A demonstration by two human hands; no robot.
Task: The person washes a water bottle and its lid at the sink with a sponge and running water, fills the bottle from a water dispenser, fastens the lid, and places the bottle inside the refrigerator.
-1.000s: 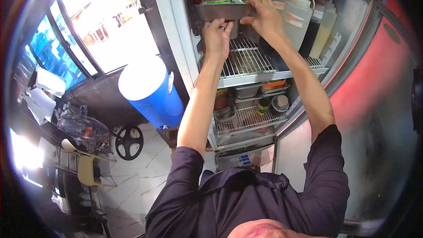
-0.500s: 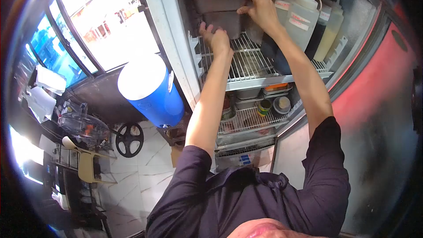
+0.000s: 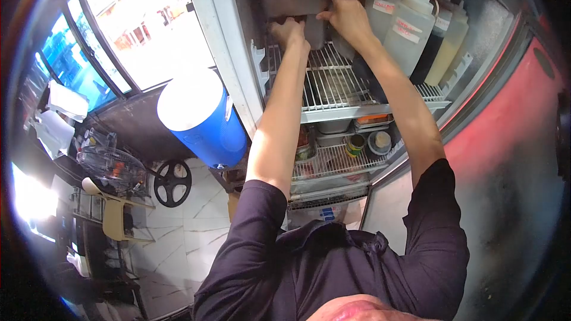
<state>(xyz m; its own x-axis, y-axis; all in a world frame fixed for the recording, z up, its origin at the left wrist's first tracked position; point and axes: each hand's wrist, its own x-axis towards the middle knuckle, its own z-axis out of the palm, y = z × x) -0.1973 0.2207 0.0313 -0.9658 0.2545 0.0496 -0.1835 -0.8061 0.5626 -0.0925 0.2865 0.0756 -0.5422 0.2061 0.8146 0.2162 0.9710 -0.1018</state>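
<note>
Two grey rectangular containers stand stacked at the back left of the refrigerator's upper shelf. The upper container (image 3: 294, 5) has what looks like crumpled plastic on top. My right hand (image 3: 347, 16) grips its right end, thumb in front and fingers partly hidden behind. My left hand (image 3: 289, 32) is at the front left of the stack, fingers curled at the seam between the upper container and the lower container (image 3: 314, 32); which one it grips is hard to tell. Right of my right hand stand several squeeze bottles (image 3: 409, 30) with labels.
The wire shelf (image 3: 333, 83) runs below my hands. Lower shelves hold small tubs, a jar (image 3: 355, 145) and a lidded cup (image 3: 379, 142). The red refrigerator door (image 3: 505, 137) stands open at right. A blue drum (image 3: 217, 137), a chair (image 3: 116, 217) and a fan (image 3: 113, 166) are at left.
My left hand has shifted slightly upward, its fingers now more curled near the upper container's base. My right hand stays on the container's right end. The view has shifted slightly.
</note>
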